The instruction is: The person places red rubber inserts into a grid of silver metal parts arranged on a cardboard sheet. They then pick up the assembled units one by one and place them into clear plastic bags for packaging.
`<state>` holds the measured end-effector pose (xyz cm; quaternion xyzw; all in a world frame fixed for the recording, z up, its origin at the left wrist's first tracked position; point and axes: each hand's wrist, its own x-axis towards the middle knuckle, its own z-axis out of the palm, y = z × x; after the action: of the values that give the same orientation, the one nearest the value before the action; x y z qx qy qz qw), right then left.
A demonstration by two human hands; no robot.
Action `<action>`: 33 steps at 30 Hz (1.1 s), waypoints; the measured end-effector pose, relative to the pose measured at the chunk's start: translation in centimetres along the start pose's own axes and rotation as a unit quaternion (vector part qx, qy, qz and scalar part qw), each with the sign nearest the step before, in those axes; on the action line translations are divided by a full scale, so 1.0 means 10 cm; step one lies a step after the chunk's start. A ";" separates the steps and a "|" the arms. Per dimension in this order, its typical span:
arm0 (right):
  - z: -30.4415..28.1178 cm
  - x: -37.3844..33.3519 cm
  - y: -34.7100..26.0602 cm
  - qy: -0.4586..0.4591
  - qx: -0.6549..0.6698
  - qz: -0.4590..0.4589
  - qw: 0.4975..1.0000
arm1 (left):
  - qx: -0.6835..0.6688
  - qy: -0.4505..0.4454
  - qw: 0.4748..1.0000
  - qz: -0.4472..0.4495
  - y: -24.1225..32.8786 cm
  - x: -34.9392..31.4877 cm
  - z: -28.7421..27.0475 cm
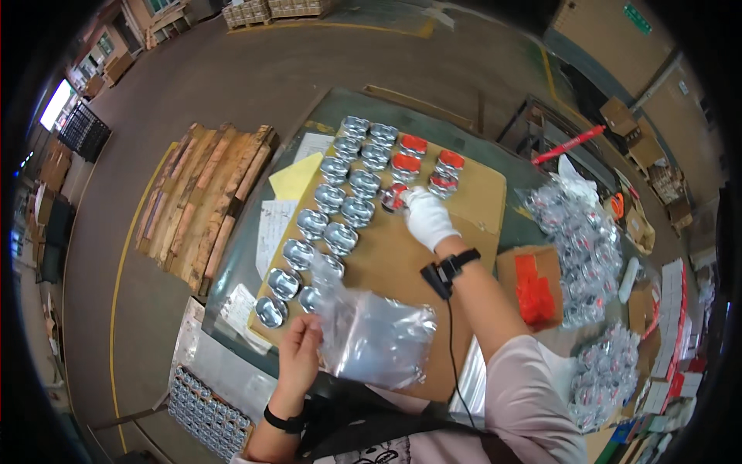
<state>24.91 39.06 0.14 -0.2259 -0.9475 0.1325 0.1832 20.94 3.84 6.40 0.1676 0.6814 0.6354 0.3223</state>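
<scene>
My right hand (430, 218), in a white glove, has its fingers closed on a piston (392, 198) with a red top, over the cardboard sheet (402, 271). My bare left hand (300, 346) pinches the edge of a clear plastic bag (340, 298) at the near side. Below that bag lies a stack of clear bags (386, 336). Two rows of shiny silver pistons (330, 199) run along the sheet's left side, the nearest ones partly hidden by the bag. Several other red-topped pistons (406, 167) stand toward the far side.
An open box with red pieces (535, 298) stands right of the sheet. Bagged pistons (576, 247) are heaped beyond it, with another heap (607, 375) nearer. Papers (274, 232) edge the table's left. A crate of pistons (207, 414) sits low left, a wooden pallet (202, 205) farther out.
</scene>
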 end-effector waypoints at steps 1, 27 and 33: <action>0.10 0.18 -0.01 -0.021 -0.095 -0.024 0.995 | 0.072 0.005 0.997 0.003 0.00 -0.02 -0.05; -0.25 -2.82 -0.95 -0.181 0.162 0.192 0.951 | 0.372 -0.223 0.835 0.338 -0.81 -0.90 1.59; -1.23 -3.40 -0.70 -0.113 0.508 0.356 0.776 | 0.135 -0.168 0.920 0.327 -0.84 -0.91 1.97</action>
<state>55.53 18.93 3.77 -0.4045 -0.6085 0.6748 0.1031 41.98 11.82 0.61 0.5271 0.6036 0.5704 0.1804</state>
